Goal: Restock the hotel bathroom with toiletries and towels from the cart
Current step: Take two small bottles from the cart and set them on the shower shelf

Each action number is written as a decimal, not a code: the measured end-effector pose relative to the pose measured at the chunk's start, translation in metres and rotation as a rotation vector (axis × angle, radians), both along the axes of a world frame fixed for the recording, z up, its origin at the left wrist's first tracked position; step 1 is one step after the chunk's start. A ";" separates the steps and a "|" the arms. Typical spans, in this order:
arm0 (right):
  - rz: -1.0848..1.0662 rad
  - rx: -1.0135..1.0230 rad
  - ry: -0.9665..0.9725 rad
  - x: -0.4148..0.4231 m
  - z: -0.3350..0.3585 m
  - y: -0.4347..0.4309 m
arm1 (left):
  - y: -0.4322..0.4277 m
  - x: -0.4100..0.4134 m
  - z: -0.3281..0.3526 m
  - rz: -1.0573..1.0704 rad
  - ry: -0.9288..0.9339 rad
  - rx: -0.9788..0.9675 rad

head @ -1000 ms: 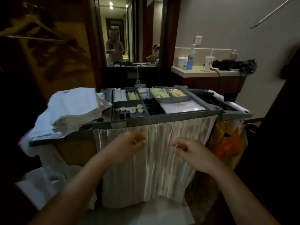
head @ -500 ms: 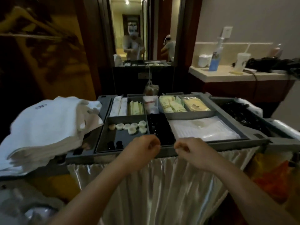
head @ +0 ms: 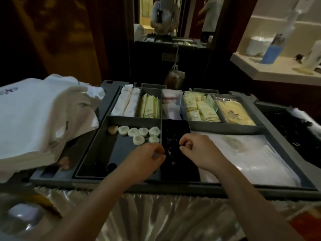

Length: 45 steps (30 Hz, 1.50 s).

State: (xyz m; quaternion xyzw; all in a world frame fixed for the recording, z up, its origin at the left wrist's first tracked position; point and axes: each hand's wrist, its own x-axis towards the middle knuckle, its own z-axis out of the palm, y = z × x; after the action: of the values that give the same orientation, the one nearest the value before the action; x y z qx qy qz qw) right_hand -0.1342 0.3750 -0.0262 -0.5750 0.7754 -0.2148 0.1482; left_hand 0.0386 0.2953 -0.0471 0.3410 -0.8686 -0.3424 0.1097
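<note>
The cart's grey divided tray (head: 173, 187) is right in front of me. A stack of white towels (head: 34, 119) lies on its left end. Round white soaps (head: 137, 132) sit in the near-left compartment, and small dark items (head: 175, 129) fill the narrow middle one. My left hand (head: 145, 159) and right hand (head: 196, 150) hover side by side over that dark compartment. Their fingers are curled and nothing shows in them. Yellow-green sachets (head: 199, 108) and white wrapped packs (head: 126, 103) fill the rear compartments.
Clear plastic bags (head: 243, 153) lie in the near-right compartment, and a bin of black items (head: 295, 129) is further right. A pleated curtain (head: 156, 214) hangs below the tray. Behind stand a mirror (head: 165, 18) and a counter (head: 278, 73) with a blue bottle (head: 271, 51).
I have come closer to the cart. Both hands rose from in front of the curtain to over the tray's dark middle compartment.
</note>
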 end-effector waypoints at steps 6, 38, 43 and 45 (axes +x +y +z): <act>-0.057 -0.041 -0.027 -0.032 -0.012 -0.056 | -0.064 -0.029 -0.009 0.078 -0.110 -0.019; 0.521 -0.179 0.416 -0.077 -0.014 -0.149 | -0.065 -0.058 -0.008 0.489 -0.016 -0.011; 0.543 -0.253 0.394 -0.065 0.014 -0.139 | -0.051 -0.033 0.022 0.523 -0.021 -0.104; 0.551 -0.283 0.356 -0.057 0.019 -0.131 | -0.043 -0.022 0.027 0.545 -0.054 -0.157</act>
State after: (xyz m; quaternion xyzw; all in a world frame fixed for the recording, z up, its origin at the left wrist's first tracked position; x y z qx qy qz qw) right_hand -0.1916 0.2437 -0.0069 -0.8058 0.5674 -0.1685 -0.0177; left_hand 0.0164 0.2525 -0.0206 0.5615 -0.7714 -0.2225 0.2005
